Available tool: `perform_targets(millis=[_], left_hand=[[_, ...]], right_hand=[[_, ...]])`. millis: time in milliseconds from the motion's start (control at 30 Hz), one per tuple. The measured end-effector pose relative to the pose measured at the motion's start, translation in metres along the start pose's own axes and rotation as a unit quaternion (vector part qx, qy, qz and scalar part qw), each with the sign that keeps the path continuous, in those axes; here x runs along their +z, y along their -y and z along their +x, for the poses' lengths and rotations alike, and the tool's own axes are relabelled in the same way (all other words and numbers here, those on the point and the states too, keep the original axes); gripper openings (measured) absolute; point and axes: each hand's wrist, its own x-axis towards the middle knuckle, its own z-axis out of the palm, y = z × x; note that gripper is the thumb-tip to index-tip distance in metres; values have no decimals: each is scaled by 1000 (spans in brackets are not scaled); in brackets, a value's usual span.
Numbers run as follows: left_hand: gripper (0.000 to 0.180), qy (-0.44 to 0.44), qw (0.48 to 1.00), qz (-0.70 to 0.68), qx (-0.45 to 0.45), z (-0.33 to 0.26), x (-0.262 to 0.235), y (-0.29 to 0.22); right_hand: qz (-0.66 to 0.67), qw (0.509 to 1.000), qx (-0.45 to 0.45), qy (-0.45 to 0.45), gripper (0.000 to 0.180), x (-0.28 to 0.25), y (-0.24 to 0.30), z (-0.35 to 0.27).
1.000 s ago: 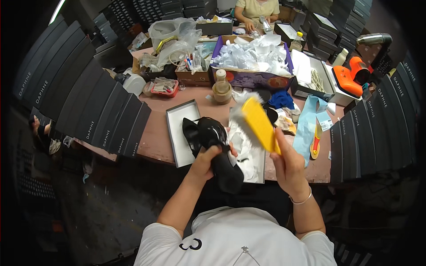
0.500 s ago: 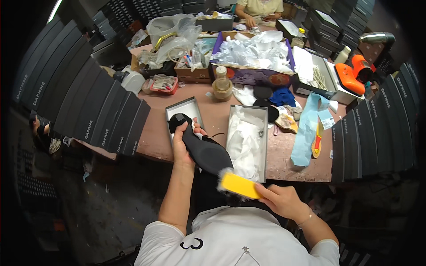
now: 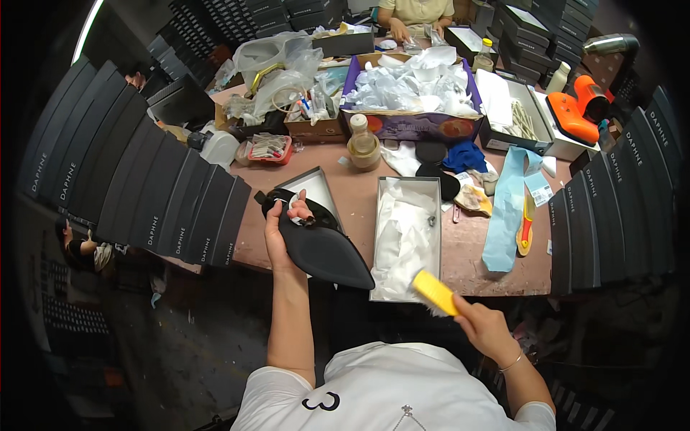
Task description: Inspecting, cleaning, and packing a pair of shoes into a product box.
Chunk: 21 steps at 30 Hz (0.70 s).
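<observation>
My left hand [image 3: 282,231] grips a black pointed shoe [image 3: 323,248] near its heel, sole up, with the toe aimed toward me over the table's front edge. My right hand [image 3: 483,325] holds a yellow brush [image 3: 434,292] low and to the right, apart from the shoe, just in front of the open grey shoebox [image 3: 379,237] lined with white tissue paper. The box lid [image 3: 314,188] lies to the left under the shoe's heel.
Stacks of dark shoeboxes [image 3: 144,187] flank the brown table [image 3: 352,208] left and right. A bottle [image 3: 364,144], a purple carton of white tissue [image 3: 417,126], a blue strip [image 3: 507,208], an orange tool [image 3: 578,115] and clutter sit behind. Another person [image 3: 413,14] works at the far end.
The shoe has been lowered and turned sole up by my left hand. The yellow brush dropped from above the table to the front edge at lower right.
</observation>
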Motion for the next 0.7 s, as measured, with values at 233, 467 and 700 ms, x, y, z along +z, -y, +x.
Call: perform_targets(millis=[233, 467, 700], left_hand=[[53, 26, 989, 147, -24, 2, -2, 63], [60, 39, 997, 67, 14, -13, 17, 48], [56, -67, 988, 126, 60, 1, 17, 80]], right_hand=[[26, 986, -145, -84, 44, 4, 30, 69], [219, 923, 267, -167, 43, -9, -69, 75], [-240, 922, 222, -209, 53, 14, -164, 104]])
